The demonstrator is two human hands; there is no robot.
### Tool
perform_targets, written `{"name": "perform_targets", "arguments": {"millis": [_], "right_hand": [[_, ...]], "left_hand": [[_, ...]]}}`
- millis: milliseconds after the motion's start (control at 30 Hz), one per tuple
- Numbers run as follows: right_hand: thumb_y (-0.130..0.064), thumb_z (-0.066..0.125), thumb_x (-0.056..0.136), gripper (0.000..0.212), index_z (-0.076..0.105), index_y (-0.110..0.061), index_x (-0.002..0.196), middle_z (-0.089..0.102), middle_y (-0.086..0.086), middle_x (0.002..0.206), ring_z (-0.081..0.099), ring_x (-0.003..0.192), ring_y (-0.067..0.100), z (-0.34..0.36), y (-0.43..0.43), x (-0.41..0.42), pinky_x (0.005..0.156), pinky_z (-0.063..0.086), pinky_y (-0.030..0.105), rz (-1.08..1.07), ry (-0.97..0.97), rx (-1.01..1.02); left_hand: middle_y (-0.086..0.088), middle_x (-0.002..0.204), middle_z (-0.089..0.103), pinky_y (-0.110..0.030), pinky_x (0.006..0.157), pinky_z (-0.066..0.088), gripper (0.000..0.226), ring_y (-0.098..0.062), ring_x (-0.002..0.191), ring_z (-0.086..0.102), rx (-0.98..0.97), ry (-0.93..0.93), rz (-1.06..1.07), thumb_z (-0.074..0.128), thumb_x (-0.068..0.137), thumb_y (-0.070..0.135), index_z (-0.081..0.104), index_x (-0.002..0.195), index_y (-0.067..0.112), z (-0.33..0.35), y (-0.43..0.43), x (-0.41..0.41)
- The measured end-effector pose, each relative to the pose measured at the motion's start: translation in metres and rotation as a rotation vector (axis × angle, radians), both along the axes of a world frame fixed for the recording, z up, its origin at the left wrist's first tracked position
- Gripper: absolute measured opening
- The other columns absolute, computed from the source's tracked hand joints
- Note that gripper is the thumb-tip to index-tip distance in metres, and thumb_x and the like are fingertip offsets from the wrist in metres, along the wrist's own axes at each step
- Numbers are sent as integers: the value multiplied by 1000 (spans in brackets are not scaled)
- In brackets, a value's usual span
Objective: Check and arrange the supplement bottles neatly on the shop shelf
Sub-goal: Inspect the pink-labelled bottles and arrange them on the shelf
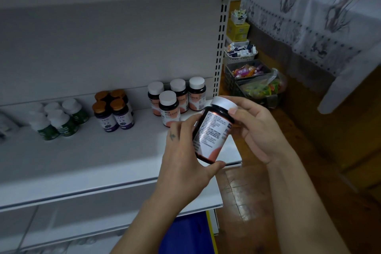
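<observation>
Glossy dark plastic bottle (210, 130) with shiny paper label and matt white cap (223, 103); smooth painted-metal shelf (82, 163); polished wooden floor (247, 202); patterned cloth (309, 27).

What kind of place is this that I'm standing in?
Most likely a small shop selling health supplements: a white metal display shelf with a slotted upright, supplement bottles grouped by kind, and baskets of packaged goods beside it. The left hand and right hand hold one bottle.

One pink-label bottle (210, 132) is held between a left hand (183, 159) and a right hand (259, 130); four more are stood on the shelf (82, 161). Four purple-label bottles (121, 116) are counted. Five green-label bottles (66, 125) are made out, though blurred.
</observation>
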State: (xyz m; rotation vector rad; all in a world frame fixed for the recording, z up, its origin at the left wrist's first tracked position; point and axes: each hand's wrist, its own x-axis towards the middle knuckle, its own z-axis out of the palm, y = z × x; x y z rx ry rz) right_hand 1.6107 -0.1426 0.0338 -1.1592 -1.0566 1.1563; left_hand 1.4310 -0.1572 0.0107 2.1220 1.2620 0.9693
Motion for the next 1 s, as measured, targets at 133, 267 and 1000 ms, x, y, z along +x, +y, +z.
{"name": "perform_targets", "arguments": {"millis": [133,267,1000], "right_hand": [[-24,63,88,28,65,-23,116,70,3,106,68,98,20,-1,0,1,71,54,28,-7,0,0],[-44,65,74,45,66,-25,115,70,2,107,68,97,17,-2,-2,1,69,54,26,-16,-4,-9],[-20,58,83,41,61,-19,124,71,4,102,68,85,11,-9,-3,11,59,53,23,13,270,22]], "left_hand": [[26,120,35,-10,86,43,93,8,111,41,-59,-19,-37,86,66,40,26,137,48,1,-1,-1],[28,119,46,-12,79,50,80,9,104,52,-229,-140,-108,80,75,34,33,139,42,3,-3,-3],[25,127,37,-12,78,48,95,3,108,49,-207,-93,-227,75,69,54,20,145,45,3,-1,7]]}}
